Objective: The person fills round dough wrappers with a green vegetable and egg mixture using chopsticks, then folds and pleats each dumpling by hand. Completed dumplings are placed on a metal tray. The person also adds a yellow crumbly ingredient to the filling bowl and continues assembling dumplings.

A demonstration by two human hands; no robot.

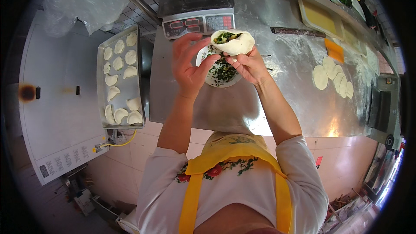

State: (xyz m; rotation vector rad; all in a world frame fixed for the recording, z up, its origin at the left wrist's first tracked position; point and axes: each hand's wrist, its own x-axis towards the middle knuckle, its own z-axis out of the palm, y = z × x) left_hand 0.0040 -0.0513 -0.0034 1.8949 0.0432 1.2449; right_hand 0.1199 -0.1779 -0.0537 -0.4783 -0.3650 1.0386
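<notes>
A dough wrapper (239, 46) is folded partway round a chopped green filling (226, 36), with its mouth gaping on the left. My right hand (249, 65) grips this wrapper from below and holds it above the table. Just left of it my left hand (190, 61) is raised with fingers spread, touching nothing that I can see. Beneath both hands stands a white bowl (224, 86) with more chopped green filling (224, 72) in it. Two thin dark stick ends (266, 55) show past the bowl's right side, partly hidden by my right hand.
A metal tray (121, 126) at left holds several folded dumplings (121, 116). Behind the bowl stands a digital scale (199, 22). At right on the steel table (286, 104) lie several flat dough rounds (320, 77), an orange scraper (334, 50) and a dark rolling pin (297, 32).
</notes>
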